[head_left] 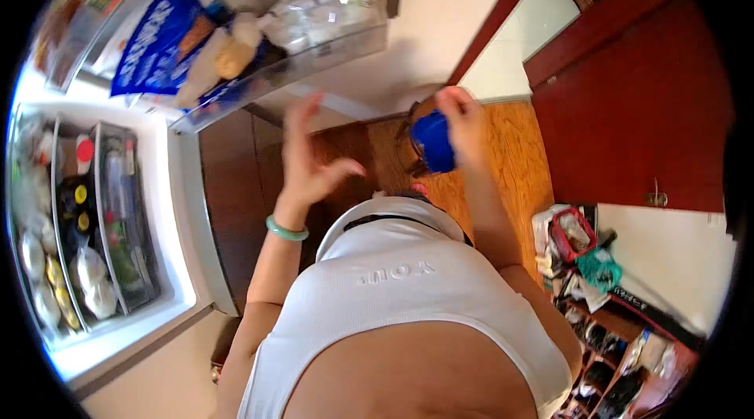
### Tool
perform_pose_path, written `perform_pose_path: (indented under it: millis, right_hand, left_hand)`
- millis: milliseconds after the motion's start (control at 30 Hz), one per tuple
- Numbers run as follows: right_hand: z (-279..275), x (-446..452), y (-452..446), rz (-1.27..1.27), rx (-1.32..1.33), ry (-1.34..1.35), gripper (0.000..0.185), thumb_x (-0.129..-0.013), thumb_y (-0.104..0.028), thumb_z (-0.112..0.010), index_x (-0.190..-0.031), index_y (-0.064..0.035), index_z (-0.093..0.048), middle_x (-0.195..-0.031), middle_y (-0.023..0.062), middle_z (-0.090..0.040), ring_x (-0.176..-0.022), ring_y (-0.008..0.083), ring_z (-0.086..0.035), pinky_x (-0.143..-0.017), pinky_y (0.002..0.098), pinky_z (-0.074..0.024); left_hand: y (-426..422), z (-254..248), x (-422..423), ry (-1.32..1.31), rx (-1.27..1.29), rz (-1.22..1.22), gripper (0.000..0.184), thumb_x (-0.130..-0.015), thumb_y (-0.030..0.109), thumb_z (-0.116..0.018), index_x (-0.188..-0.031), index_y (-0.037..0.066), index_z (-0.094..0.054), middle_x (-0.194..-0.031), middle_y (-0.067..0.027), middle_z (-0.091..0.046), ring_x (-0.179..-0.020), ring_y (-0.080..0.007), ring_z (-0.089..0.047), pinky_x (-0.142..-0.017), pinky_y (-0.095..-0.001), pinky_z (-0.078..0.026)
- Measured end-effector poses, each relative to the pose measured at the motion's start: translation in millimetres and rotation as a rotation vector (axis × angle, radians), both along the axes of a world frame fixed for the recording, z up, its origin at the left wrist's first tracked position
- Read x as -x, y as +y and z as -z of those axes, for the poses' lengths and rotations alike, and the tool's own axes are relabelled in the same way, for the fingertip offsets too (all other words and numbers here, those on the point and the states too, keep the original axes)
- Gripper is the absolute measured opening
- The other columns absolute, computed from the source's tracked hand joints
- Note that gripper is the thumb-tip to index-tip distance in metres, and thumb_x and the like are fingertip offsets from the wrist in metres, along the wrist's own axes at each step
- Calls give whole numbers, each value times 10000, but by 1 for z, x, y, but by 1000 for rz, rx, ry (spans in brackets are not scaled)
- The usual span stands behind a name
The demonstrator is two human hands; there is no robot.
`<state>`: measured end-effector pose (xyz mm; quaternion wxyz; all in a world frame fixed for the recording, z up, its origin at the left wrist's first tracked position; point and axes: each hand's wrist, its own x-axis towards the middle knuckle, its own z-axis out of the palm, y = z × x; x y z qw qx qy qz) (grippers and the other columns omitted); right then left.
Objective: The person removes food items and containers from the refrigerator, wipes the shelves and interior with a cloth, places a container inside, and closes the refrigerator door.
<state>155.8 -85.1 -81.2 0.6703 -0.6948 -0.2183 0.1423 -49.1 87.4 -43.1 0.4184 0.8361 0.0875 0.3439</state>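
Note:
In the head view my right hand (465, 122) is closed on a blue object (433, 141), held over the wooden floor at the centre right; motion blur hides what exactly it is. My left hand (310, 153) is raised on the other side, thumb and fingers spread, with nothing in it. A pale green bangle circles my left wrist. Beyond my left hand is the clear door bin (314, 65) of an open fridge, with a blue printed bag (157, 42) and several clear plastic bags (326, 18) in it.
At the left, lit fridge shelves (181, 215) hold bagged food and bottles. A dark red cabinet (628, 113) stands at the right, above a shoe rack (609, 356) with piled items. A teal basket (599, 268) lies beside it. Wooden floor (514, 160) shows between.

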Motion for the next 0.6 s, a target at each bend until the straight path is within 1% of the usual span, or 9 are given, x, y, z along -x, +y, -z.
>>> perform_pose_path:
  millis: [67, 133, 233, 333, 400, 433, 533, 567, 600]
  right_hand:
    - [22, 32, 12, 31, -130, 14, 114, -891, -160, -656, -933, -59, -624, -848, -12, -604, -842, 96, -543, -783, 249, -437]
    - [17, 57, 21, -11, -365, 310, 156, -894, -150, -652, -1001, -58, -584, -911, -4, -572, -895, 97, -526, -828, 247, -420]
    - [25, 65, 6, -157, -321, 341, 425, -852, -208, -702, -1195, -72, -491, -1095, 47, -508, -1024, 144, -486, -923, 280, -391]
    - [80, 66, -4, -218, -195, 332, 744, -801, -290, -754, -1379, -74, -338, -1238, 136, -446, -1183, 238, -423, -1043, 352, -312]
    - [94, 80, -10, -203, -91, 213, 872, -755, -342, -785, -1411, -48, -291, -1300, 182, -410, -1271, 286, -355, -1078, 369, -271]
    - [104, 81, -12, -169, -88, 136, 955, -693, -364, -829, -1404, -24, -289, -1310, 188, -411, -1254, 306, -388, -1066, 378, -300]
    - [129, 73, -22, -163, -75, 126, 985, -658, -337, -856, -1389, 1, -290, -1313, 189, -410, -1224, 314, -425, -1047, 388, -333]
    - [141, 66, -27, -133, -30, 102, 885, -662, -270, -857, -1337, 10, -358, -1245, 173, -477, -1162, 277, -489, -1009, 378, -384]
    - [142, 57, -36, -134, -30, 105, 885, -662, -270, -857, -1337, 10, -358, -1245, 173, -477, -1162, 277, -489, -1009, 378, -384]
  left_hand:
    - [-34, 38, -20, 244, 37, 325, 1295, -517, 523, -874, -1476, 25, -161, -1489, -198, -242, -1385, -322, -250, -1133, -423, -204]
    - [-69, 49, -32, 339, 379, 423, 1004, -711, 223, -830, -1469, 67, -190, -1403, -241, -385, -1289, -357, -424, -1055, -415, -357]
    - [-76, 64, -37, 388, 422, 136, 642, -854, 72, -667, -1396, 62, -324, -1166, -217, -602, -1064, -330, -622, -883, -373, -497]
    - [-70, 76, -47, 404, 290, 57, 339, -886, 78, -623, -1203, 17, -521, -982, -202, -664, -918, -286, -670, -774, -359, -511]
    - [-73, 89, -56, 480, 379, 57, 296, -898, 111, -616, -1165, 7, -541, -951, -182, -668, -888, -259, -662, -757, -347, -504]
    - [-75, 96, -61, 550, 465, 54, 266, -910, 143, -610, -1126, -3, -561, -921, -161, -672, -857, -232, -654, -741, -335, -498]
    - [-84, 136, -76, 573, 628, 80, 289, -930, 230, -603, -1081, -14, -572, -900, -112, -669, -838, -177, -621, -741, -312, -483]
    - [-87, 152, -79, 599, 726, 147, 438, -973, 389, -508, -1103, -22, -586, -915, -86, -664, -846, -154, -604, -769, -303, -484]
    - [-89, 148, -85, 601, 726, 145, 438, -973, 389, -508, -1103, -22, -586, -915, -86, -664, -846, -154, -604, -769, -303, -484]
